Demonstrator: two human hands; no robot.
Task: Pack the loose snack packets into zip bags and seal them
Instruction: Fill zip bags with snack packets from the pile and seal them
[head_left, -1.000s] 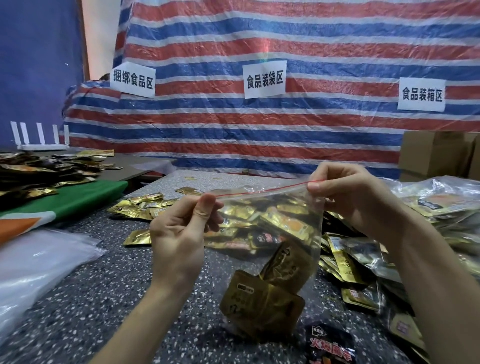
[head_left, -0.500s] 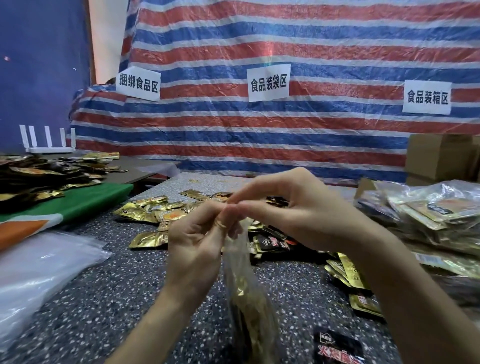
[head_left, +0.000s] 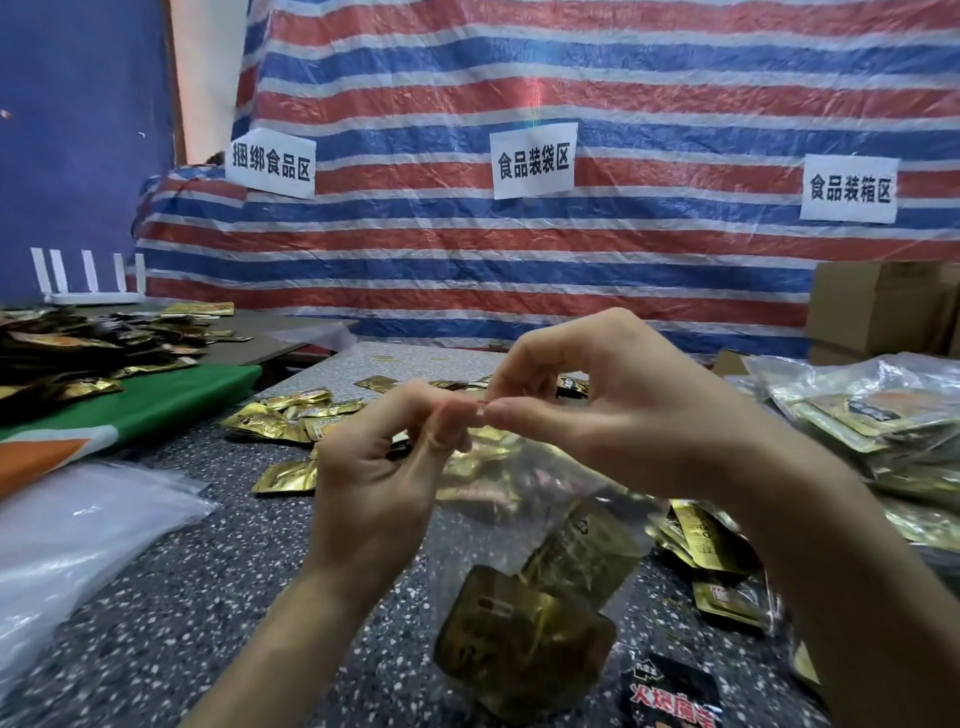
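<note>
Grip: the left hand (head_left: 374, 478) and right hand (head_left: 623, 415) meet fingertip to fingertip, each pinching the top edge of the clear zip bag (head_left: 613, 499) between thumb and forefinger.
Seal strip: a short red stretch shows between the two pinches; I cannot tell whether it is pressed closed.
Below the grip: the bag hangs down toward the person, with gold snack packets (head_left: 519, 639) bunched at its bottom.
Under the bag: speckled table (head_left: 208, 597); a black packet (head_left: 670, 696) lies just beside the bag's lower right corner.
Beyond and left of the grip: loose gold packets (head_left: 291, 415) are scattered on the table.
Right of the grip: a heap of filled clear bags (head_left: 857, 415), with more gold packets lying under the right forearm.
Far left of the grip: empty clear bags (head_left: 78, 530), a green cloth (head_left: 156, 400) and a pile of dark packets (head_left: 52, 343).
Behind the grip: a striped tarp (head_left: 519, 260) carrying paper signs, and a cardboard box (head_left: 883, 306) to its right.
</note>
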